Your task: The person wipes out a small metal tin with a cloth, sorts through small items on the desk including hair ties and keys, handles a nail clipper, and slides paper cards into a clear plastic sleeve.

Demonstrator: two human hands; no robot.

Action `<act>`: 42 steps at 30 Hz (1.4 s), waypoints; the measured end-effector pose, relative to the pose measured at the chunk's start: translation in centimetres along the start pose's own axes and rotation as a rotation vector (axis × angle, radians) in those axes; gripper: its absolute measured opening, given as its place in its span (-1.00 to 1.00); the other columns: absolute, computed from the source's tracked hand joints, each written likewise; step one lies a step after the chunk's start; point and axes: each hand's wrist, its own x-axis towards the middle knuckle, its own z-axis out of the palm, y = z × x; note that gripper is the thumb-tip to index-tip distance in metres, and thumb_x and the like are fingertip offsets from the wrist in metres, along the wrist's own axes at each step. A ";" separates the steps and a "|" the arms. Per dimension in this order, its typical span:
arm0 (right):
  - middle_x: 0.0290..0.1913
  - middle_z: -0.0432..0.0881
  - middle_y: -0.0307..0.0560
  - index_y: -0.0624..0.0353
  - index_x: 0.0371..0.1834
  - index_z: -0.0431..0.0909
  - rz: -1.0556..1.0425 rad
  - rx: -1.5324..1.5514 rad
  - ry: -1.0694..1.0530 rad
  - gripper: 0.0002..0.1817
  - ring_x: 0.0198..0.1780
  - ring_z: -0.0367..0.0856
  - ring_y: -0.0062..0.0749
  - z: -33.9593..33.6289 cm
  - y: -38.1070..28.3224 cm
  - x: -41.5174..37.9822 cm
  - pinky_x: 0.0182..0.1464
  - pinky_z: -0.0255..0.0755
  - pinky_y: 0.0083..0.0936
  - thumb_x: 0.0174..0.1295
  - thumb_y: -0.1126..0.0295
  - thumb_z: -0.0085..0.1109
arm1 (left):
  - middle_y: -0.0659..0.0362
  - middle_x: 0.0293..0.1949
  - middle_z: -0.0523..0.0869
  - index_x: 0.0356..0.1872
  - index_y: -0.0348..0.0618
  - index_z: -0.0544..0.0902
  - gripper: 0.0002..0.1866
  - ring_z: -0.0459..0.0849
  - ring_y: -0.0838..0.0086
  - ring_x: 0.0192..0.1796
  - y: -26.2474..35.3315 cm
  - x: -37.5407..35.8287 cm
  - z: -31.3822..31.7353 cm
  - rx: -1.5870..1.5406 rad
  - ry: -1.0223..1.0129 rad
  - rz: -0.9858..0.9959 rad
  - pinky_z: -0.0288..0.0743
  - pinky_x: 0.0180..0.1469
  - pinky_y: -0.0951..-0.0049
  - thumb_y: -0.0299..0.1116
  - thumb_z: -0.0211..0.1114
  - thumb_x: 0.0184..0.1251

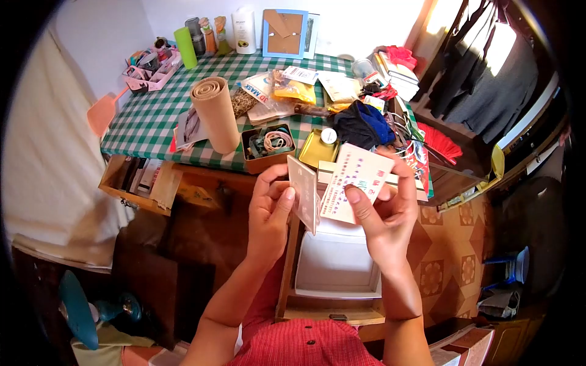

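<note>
My left hand (268, 219) pinches a thin stack of pale cards (303, 192) between thumb and fingers, held nearly edge-on to me. In my right hand (390, 229) is a white business card (360, 174) with blue and red print, the thumb pressed on its face. The two lie close together, their near edges almost meeting. Below them an open drawer (284, 287) holds a white box (337, 262). Just beyond my hands, a yellow tin (312, 152) and a small box of cords and bands (250, 160) stand at the table's front edge.
A green checked tablecloth (165, 116) covers the table. On it stand a rolled tan mat (218, 122), a pink organiser (163, 74), a blue-backed frame (293, 33) and packets (295, 91). Another open drawer (137, 183) is at left. Dark clothes (482, 73) hang at right.
</note>
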 end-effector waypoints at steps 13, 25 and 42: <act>-0.21 0.68 -0.15 0.33 -0.17 0.63 0.299 -0.106 -0.059 -0.85 -0.23 0.56 -0.67 -3.1 3.2 -2.3 -0.15 0.46 -0.67 0.25 0.49 0.26 | 0.17 -0.13 0.66 0.09 -0.23 0.52 -0.67 0.64 0.64 -0.19 1.2 -2.2 0.6 0.422 -0.088 0.205 0.51 -0.16 0.62 -0.62 0.17 0.30; -0.13 0.69 -0.19 0.26 -0.04 0.64 0.555 0.149 -0.070 -0.74 -0.14 0.57 -0.64 -4.6 5.7 -6.1 -0.02 0.43 -0.65 0.26 0.38 0.27 | -0.02 0.34 0.30 0.42 -0.27 0.10 0.30 0.29 0.21 0.39 -1.0 -2.6 -0.3 0.444 -0.636 0.126 0.04 0.43 0.23 0.03 0.69 -0.39; -0.05 0.67 -0.09 0.23 -0.05 0.66 0.213 -0.080 -0.041 -0.75 -0.08 0.62 -0.54 -4.4 1.3 -6.9 -0.07 0.49 -0.63 0.18 0.60 0.28 | 0.14 0.14 0.44 0.45 -0.11 0.05 0.40 0.46 0.35 0.22 -2.0 -3.1 1.1 0.044 -0.431 -0.113 0.32 0.28 0.31 0.07 0.72 -0.53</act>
